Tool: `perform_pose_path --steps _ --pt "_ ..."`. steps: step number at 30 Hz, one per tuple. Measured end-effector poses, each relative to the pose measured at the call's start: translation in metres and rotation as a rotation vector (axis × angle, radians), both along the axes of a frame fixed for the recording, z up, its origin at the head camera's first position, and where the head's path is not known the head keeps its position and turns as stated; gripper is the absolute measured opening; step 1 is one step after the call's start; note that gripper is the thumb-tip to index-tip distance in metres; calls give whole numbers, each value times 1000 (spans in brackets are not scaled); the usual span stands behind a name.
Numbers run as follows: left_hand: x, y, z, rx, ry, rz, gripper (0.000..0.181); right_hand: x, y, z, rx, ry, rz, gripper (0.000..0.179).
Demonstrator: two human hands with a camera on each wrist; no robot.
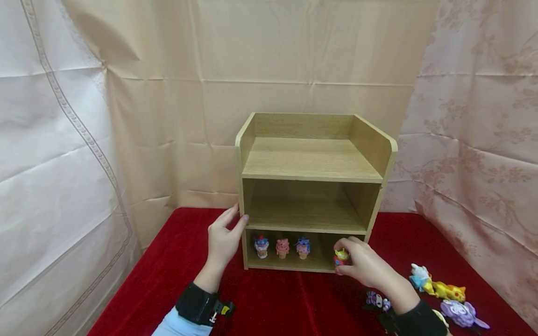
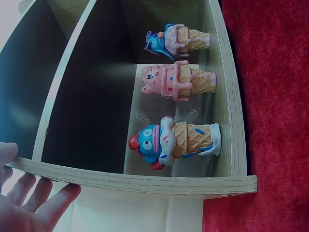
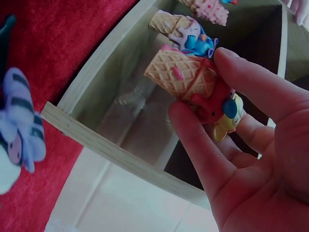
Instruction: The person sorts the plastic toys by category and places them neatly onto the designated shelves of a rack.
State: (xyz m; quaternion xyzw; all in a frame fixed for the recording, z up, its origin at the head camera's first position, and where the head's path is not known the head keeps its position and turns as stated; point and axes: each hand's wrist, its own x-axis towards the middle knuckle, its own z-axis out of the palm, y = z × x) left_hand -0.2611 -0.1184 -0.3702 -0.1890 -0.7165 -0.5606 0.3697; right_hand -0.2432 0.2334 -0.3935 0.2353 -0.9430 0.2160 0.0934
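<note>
My right hand (image 1: 364, 261) pinches an ice-cream-cone figurine (image 3: 186, 79) with a yellow head and red body between thumb and fingers. It is at the right end of the bottom compartment of a wooden shelf (image 1: 311, 178). In that compartment stand three more cone figurines: a blue one with a red top (image 2: 149, 140), a pink one (image 2: 169, 81) and a blue-and-lilac one (image 2: 176, 39). With fingers extended, my left hand (image 1: 223, 237) rests against the shelf's left side panel near the middle board.
Right of the shelf on the red cloth (image 1: 138, 289) lie several toys: a white-and-blue figure (image 1: 420, 276), a yellow one (image 1: 449, 291), a purple one (image 1: 462, 312) and a dark striped one (image 1: 376, 299). Beige curtains (image 1: 294, 56) hang behind.
</note>
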Motion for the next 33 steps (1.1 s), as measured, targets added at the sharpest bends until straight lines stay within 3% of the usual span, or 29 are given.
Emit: perform_pose_path --steps 14,33 --pt "0 -1 -1 7 -7 -10 41 -15 -14 -9 43 8 -36 38" --pt "-2 0 -2 10 -9 -8 42 -37 -23 -19 21 -65 -89 36"
